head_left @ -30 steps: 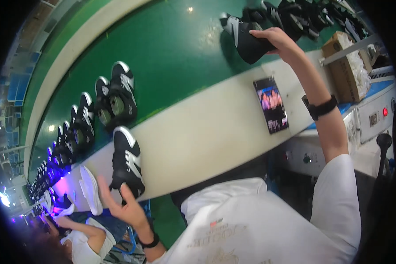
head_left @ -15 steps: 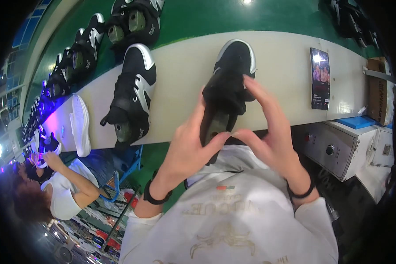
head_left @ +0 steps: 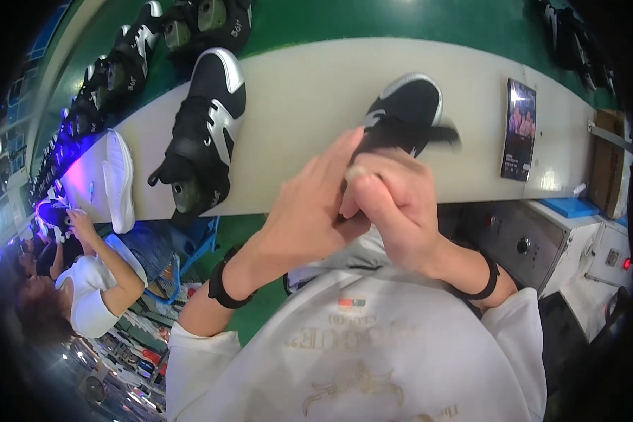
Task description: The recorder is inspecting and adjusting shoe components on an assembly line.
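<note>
A black shoe upper [head_left: 408, 102] with a silver toe edge lies on the pale bench [head_left: 295, 105] in front of me, toe pointing away. Along its left side stretches my left hand [head_left: 313, 204], holding the shoe near the heel. My right hand [head_left: 397, 197] is closed in a fist over the shoe's opening; what its fingers grip is hidden. A black flap [head_left: 429, 133], smeared by motion, sticks out to the right beyond the fist. Both hands cover the heel. To the left stands a matching black shoe upper [head_left: 202, 126] with a greenish last showing at its heel.
White soles [head_left: 118, 183] lie at the bench's left. A phone [head_left: 518, 130] rests on the right. More black shoes [head_left: 130, 60] line the green surface beyond. A metal control box [head_left: 524, 243] is at lower right. Another person [head_left: 95, 285] works at far left.
The shoe's toe has swung to the right. My right hand has gone from spread fingers to a fist over the opening; the black flap now juts out rightward. My left hand stays at the shoe.
</note>
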`<state>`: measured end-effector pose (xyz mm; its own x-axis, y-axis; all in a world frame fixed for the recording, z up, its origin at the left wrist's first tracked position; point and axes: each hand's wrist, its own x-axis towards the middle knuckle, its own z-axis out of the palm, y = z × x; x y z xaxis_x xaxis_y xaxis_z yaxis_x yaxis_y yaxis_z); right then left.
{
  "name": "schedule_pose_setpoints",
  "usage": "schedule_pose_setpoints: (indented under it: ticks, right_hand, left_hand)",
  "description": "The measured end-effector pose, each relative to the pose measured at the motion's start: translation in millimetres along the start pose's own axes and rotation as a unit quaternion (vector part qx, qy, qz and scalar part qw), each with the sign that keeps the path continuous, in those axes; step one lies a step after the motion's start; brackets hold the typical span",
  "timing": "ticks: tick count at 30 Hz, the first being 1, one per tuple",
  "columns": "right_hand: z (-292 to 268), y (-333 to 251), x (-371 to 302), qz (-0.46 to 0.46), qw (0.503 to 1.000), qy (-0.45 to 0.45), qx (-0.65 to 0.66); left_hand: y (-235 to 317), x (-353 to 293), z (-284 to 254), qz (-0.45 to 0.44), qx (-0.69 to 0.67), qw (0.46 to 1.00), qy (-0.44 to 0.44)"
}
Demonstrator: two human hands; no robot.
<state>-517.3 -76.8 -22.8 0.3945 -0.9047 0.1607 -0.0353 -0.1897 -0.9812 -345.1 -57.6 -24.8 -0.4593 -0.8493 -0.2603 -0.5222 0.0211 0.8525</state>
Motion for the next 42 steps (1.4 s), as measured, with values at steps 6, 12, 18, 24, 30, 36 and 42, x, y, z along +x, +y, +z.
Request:
schedule_pose_setpoints:
  ticks: [6, 12, 18, 24, 30, 36, 42]
  right_hand:
    - [-27, 4, 5, -0.025, 1.0, -0.014, 0.007]
    - [-30, 1, 17, -0.083, 0.981, -0.096, -0.145]
    - [-42, -2, 46, -0.036, 0.935, -0.22, -0.276]
    - [-62, 7, 52, 0.076, 0.964, -0.244, -0.076]
    - [-48, 28, 30, 0.081, 0.982, -0.063, 0.156]
    - [-24, 49, 26, 0.023, 0.978, 0.124, 0.163]
    - [-18, 54, 22, 0.038, 0.951, 0.196, 0.238]
  left_hand:
    - [-23, 3, -19, -0.086, -0.384, 0.917, -0.068]
    - [-33, 10, -23, 0.032, 0.036, 0.993, 0.112]
    - [13, -3, -39, -0.018, 0.094, 0.958, 0.271]
    - [29, -34, 10, 0.085, 0.177, 0.948, 0.252]
    - [26, -2, 19, 0.134, 0.248, 0.933, 0.224]
    - [27, 24, 14, 0.218, 0.265, 0.907, 0.244]
    - [30, 17, -1, 0.139, 0.164, 0.97, 0.111]
